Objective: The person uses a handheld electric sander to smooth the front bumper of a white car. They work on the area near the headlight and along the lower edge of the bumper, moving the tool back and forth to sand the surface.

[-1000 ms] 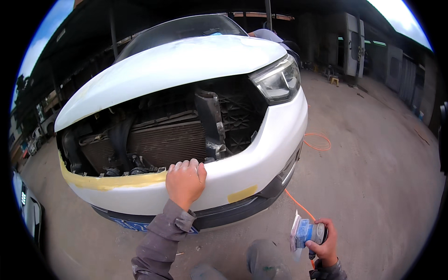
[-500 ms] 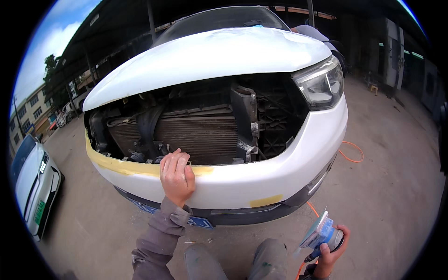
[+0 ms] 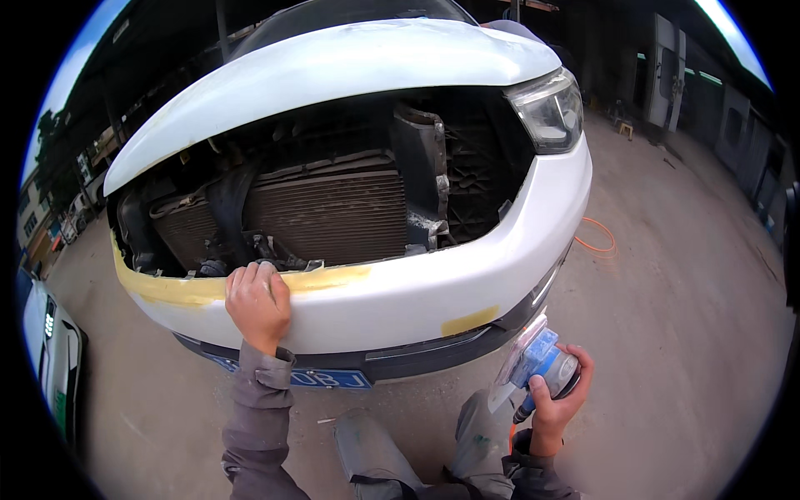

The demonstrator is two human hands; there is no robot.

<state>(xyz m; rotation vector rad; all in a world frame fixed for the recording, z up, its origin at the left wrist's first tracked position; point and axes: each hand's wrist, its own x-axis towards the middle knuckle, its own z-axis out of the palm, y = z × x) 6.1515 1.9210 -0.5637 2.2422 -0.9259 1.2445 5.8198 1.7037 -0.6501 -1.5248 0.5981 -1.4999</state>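
Observation:
A white car's front bumper (image 3: 400, 318) curves across the middle, with yellow filler along its upper left edge and a yellow patch lower right. My left hand (image 3: 257, 307) lies over that upper edge on the filler, its fingers hooked over the lip and their tips hidden. In my right hand (image 3: 560, 402) is a blue and grey air sander (image 3: 546, 360), gripped round its body. Its flat square pad is tilted up toward the lower right of the bumper, apparently just short of it. An orange hose (image 3: 512, 437) runs down from the sander.
Behind the bumper an open gap shows the radiator (image 3: 329, 212) and black brackets. Above are the white hood (image 3: 342, 75) and a headlight (image 3: 548, 112). More orange hose (image 3: 602, 248) lies on the concrete floor at right. Another white car (image 3: 50, 350) stands at left.
My left hand has slid left along the bumper's edge. The sander in my right hand has come up and left, closer to the bumper. My view has shifted too.

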